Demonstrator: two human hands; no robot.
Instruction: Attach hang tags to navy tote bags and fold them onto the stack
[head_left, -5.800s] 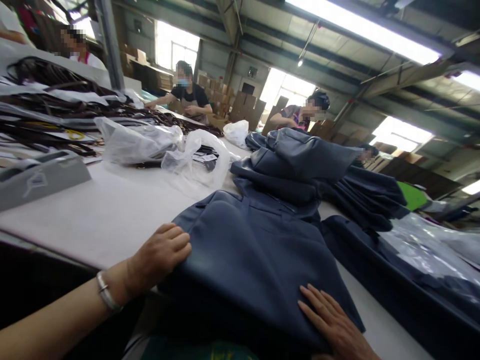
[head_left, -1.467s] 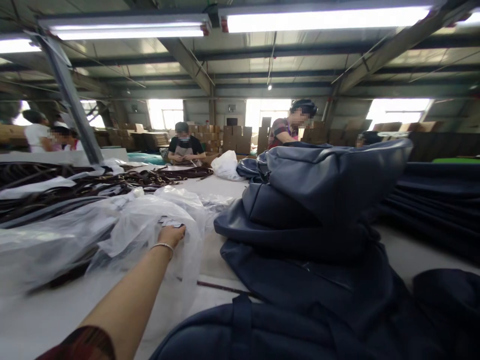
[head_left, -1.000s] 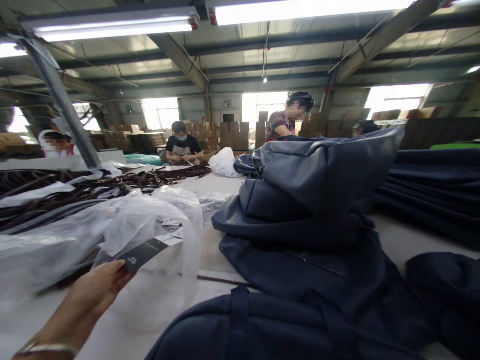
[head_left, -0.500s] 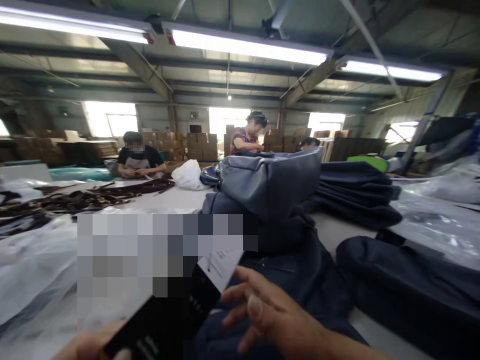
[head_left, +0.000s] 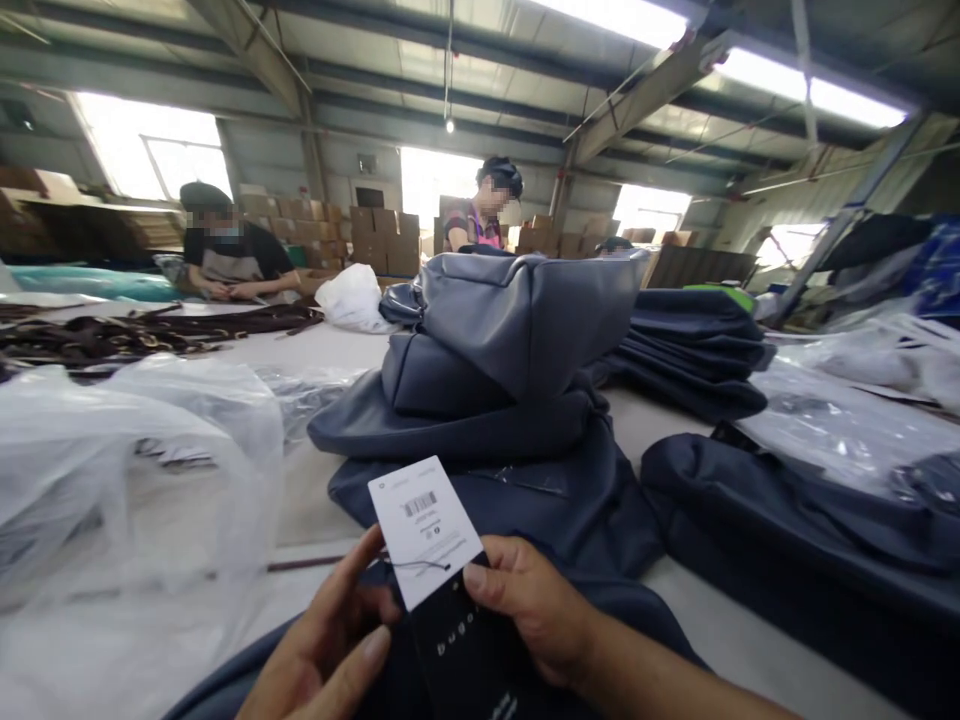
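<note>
My right hand [head_left: 536,605] pinches a pair of hang tags between thumb and fingers. One is a white barcode tag [head_left: 427,525]. Below it a black tag [head_left: 472,650] carries pale lettering, and a thin dark cord crosses the white one near their meeting edge. At the tags' left side is my left hand [head_left: 330,635], thumb and fingers apart, its index fingertip by the white tag's edge; whether it touches cannot be made out. Dark blue bag material [head_left: 622,610] lies under both hands. Just beyond, dark blue bags [head_left: 480,370] are piled up.
Clear plastic bags [head_left: 142,480] cover the left of the table, with brown straps [head_left: 150,330] behind. Another dark blue bag [head_left: 780,540] and clear plastic [head_left: 862,420] lie at right, near a stack of dark blue pieces [head_left: 690,345]. Co-workers [head_left: 232,250] are across the table.
The view has tipped downward. My right hand, spread beside the tags before, now grips them. My left hand, earlier on the black tag, has opened beside them; the white tag's barcode side faces up.
</note>
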